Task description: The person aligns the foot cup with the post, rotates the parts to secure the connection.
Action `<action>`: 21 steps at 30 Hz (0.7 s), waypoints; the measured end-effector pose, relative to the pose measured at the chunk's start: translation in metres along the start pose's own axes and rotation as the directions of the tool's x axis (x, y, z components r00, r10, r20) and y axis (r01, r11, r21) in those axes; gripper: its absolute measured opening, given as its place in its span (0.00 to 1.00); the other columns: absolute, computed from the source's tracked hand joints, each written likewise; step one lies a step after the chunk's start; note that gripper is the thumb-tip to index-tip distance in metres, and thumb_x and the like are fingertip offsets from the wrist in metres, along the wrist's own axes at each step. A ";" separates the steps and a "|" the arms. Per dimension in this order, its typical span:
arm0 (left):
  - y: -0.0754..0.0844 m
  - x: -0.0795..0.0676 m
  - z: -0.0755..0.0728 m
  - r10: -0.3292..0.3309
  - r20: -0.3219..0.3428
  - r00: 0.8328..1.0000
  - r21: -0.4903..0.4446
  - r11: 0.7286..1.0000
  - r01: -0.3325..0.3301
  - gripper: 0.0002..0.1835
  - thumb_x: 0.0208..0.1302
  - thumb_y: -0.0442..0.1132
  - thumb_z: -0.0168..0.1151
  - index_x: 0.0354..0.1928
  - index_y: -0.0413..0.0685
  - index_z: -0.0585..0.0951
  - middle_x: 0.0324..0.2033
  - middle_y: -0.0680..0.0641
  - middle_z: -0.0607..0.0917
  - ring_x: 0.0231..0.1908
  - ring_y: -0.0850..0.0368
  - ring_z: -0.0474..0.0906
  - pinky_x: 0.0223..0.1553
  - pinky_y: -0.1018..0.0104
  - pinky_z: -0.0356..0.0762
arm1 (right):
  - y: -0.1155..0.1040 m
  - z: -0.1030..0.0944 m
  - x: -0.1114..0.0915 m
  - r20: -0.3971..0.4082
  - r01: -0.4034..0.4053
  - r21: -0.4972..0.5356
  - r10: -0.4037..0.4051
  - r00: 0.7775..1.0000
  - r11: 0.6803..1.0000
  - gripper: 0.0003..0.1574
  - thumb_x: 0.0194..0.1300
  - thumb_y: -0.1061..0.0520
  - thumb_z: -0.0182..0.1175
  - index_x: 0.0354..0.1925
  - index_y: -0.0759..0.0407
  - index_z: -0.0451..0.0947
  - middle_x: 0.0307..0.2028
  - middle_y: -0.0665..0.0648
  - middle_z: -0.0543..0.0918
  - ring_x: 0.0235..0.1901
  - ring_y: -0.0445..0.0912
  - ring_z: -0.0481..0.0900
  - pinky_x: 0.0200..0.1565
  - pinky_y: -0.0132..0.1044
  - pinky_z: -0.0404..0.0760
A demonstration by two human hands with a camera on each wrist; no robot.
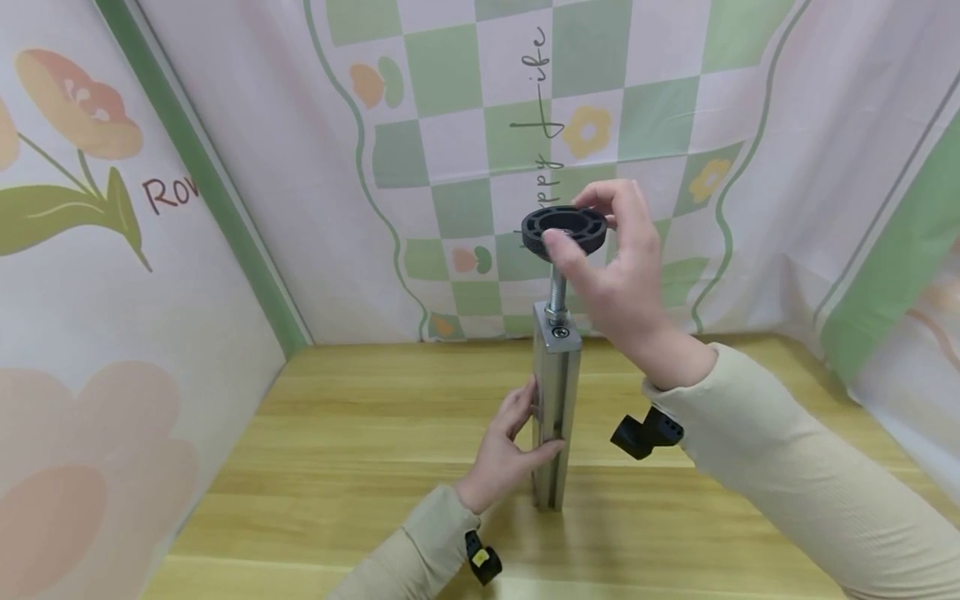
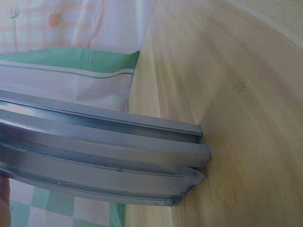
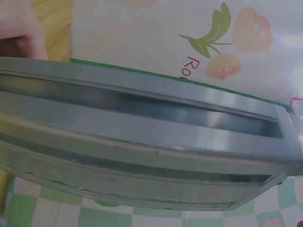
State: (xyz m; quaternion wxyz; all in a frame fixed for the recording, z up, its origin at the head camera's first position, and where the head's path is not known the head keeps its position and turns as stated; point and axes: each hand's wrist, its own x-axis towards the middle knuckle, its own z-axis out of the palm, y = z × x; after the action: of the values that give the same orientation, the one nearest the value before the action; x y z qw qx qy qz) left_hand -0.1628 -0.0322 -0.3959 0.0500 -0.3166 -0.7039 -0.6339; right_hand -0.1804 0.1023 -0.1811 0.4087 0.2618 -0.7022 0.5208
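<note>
A grooved aluminium profile [image 1: 556, 400] stands upright on the wooden table, its lower end close to the tabletop in the left wrist view. Around its lower half, my left hand [image 1: 504, 458] grips it with fingers on the far side and thumb on the near face. From the top plate rises a threaded rod [image 1: 557, 287] with a nut at its base, carrying a black round levelling foot [image 1: 534, 239]. My right hand [image 1: 626, 279] pinches that foot's rim between thumb and fingers. The profile's long slots [image 3: 156, 113] fill much of the right wrist view.
The wood-grain table [image 1: 360, 450] extends around the profile. Printed fabric [image 1: 442, 75] with green checks hangs behind it, and a flower-printed panel [image 1: 82, 308] stands at the left. A black wrist mount [image 1: 648, 432] sticks out from the right sleeve, another [image 1: 482, 558] from the left.
</note>
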 end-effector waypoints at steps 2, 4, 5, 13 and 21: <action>0.000 0.000 0.000 0.002 -0.001 1.000 0.003 1.000 -0.002 0.44 0.56 0.26 0.65 0.72 0.42 0.53 0.63 0.38 0.65 0.59 0.49 0.67 0.69 0.54 0.58 | 0.001 0.000 0.001 -0.011 -0.015 0.054 0.016 1.000 0.998 0.20 0.54 0.50 0.51 0.39 0.64 0.71 0.36 0.45 0.72 0.40 0.38 0.69 0.47 0.34 0.65; -0.001 0.001 0.000 0.003 -0.001 1.000 0.003 1.000 -0.003 0.44 0.56 0.26 0.65 0.72 0.42 0.53 0.63 0.38 0.65 0.59 0.48 0.67 0.69 0.54 0.58 | 0.002 -0.001 0.002 -0.013 -0.038 0.124 0.040 0.999 0.992 0.17 0.55 0.52 0.47 0.39 0.60 0.72 0.35 0.45 0.73 0.36 0.40 0.71 0.43 0.33 0.68; -0.001 0.001 0.000 0.006 -0.002 1.000 0.002 1.000 -0.006 0.45 0.56 0.26 0.65 0.72 0.42 0.52 0.63 0.38 0.65 0.59 0.48 0.67 0.69 0.53 0.58 | 0.003 -0.001 0.004 -0.004 -0.051 0.173 0.052 0.999 0.984 0.15 0.56 0.54 0.46 0.39 0.57 0.73 0.35 0.46 0.73 0.35 0.40 0.71 0.41 0.32 0.69; -0.002 0.000 0.000 0.036 -0.009 0.999 0.011 0.999 -0.036 0.45 0.56 0.27 0.65 0.72 0.44 0.52 0.62 0.37 0.66 0.58 0.51 0.68 0.68 0.53 0.58 | 0.021 -0.006 0.018 0.338 -0.314 0.713 0.084 0.937 0.627 0.16 0.60 0.59 0.45 0.46 0.58 0.72 0.45 0.57 0.77 0.38 0.44 0.78 0.43 0.33 0.80; -0.003 0.000 0.001 0.060 -0.008 0.998 0.022 0.998 -0.059 0.45 0.57 0.27 0.65 0.73 0.44 0.52 0.61 0.37 0.66 0.58 0.51 0.68 0.68 0.52 0.60 | 0.035 -0.008 0.022 0.586 -0.557 0.795 -0.070 0.807 0.238 0.26 0.54 0.58 0.50 0.53 0.61 0.69 0.51 0.60 0.76 0.46 0.48 0.74 0.53 0.37 0.72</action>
State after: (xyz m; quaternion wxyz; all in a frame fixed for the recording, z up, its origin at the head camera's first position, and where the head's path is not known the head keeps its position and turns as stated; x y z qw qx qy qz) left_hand -0.1639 -0.0314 -0.3983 0.0753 -0.3343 -0.7008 -0.6257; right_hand -0.2178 0.1220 -0.1800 -0.1235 0.4592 -0.3615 0.8020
